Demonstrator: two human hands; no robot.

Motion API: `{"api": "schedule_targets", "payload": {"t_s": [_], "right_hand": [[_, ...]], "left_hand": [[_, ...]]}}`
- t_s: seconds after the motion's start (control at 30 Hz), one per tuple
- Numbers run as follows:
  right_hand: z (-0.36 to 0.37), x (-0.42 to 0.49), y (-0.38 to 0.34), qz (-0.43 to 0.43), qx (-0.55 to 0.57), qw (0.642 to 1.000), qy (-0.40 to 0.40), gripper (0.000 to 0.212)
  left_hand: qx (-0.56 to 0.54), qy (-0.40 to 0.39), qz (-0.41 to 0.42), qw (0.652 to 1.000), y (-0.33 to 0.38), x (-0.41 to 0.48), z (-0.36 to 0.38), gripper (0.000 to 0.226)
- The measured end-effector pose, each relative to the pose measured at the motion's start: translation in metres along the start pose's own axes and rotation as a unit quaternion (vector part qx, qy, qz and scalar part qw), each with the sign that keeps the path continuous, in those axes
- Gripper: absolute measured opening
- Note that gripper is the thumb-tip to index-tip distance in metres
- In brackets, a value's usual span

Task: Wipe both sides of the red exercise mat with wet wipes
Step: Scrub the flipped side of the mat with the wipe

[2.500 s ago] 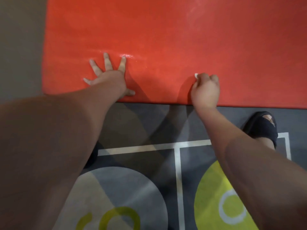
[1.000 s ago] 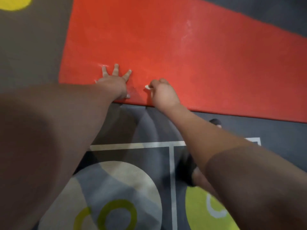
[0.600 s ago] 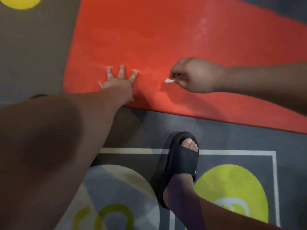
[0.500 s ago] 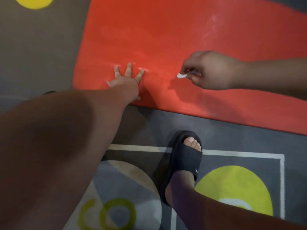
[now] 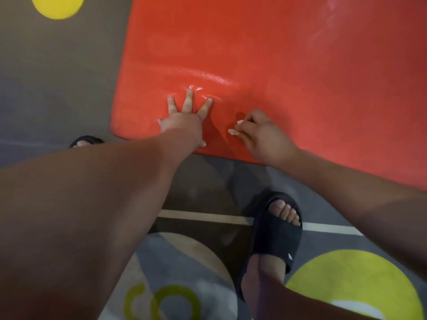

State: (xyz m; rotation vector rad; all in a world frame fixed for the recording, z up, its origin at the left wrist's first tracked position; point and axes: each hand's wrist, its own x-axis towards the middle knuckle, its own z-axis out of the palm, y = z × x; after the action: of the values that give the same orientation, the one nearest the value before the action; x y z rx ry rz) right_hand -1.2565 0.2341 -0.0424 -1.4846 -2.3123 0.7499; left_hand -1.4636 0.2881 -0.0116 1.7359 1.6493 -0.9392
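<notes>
The red exercise mat (image 5: 288, 72) lies flat on a patterned carpet and fills the upper right of the view. My left hand (image 5: 184, 121) presses flat on the mat near its near left corner, fingers spread, holding nothing. My right hand (image 5: 261, 135) rests on the mat just right of it, close to the near edge, fingers closed on a small crumpled white wet wipe (image 5: 233, 131). Only white tips of the wipe show past the fingers. A wet sheen glints on the mat just beyond my left fingertips.
My right foot in a black slide sandal (image 5: 275, 234) stands on the grey carpet (image 5: 46, 88) just short of the mat's near edge. The toe of the other sandal (image 5: 86, 141) peeks out by the mat's corner. The carpet has yellow circles and white lines.
My right hand with the wipe has swung back left and toward the near edge, ending close beside my left hand. The left hand has stayed pressed on the mat. The view shifted right.
</notes>
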Motion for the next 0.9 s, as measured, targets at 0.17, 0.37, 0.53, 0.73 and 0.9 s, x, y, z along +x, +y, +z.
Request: {"api": "schedule_targets", "payload": {"t_s": [0.17,0.37,0.53,0.73,0.9], "right_hand": [[-0.023,0.033,0.027,-0.077,-0.045,0.993,-0.083,0.016],[-0.028,0.073,0.048,0.146,-0.109,0.982,0.058,0.024],[-0.002,0.013,-0.012,-0.165,-0.037,0.976,-0.140,0.037],[-0.031,0.083,0.034,-0.006,-0.121,0.993,0.011,0.028],[-0.027,0.084,0.021,0.059,-0.116,0.991,0.030,0.013]], "left_hand": [[-0.017,0.000,0.003,1.000,-0.002,0.002,0.002,0.119],[-0.027,0.000,0.004,1.000,-0.003,0.000,0.000,0.119],[-0.021,0.006,0.008,1.000,-0.004,0.003,0.003,0.119],[-0.023,0.004,0.011,1.000,-0.004,0.002,0.002,0.119],[-0.006,0.006,0.025,1.000,-0.006,0.001,-0.005,0.117]]}}
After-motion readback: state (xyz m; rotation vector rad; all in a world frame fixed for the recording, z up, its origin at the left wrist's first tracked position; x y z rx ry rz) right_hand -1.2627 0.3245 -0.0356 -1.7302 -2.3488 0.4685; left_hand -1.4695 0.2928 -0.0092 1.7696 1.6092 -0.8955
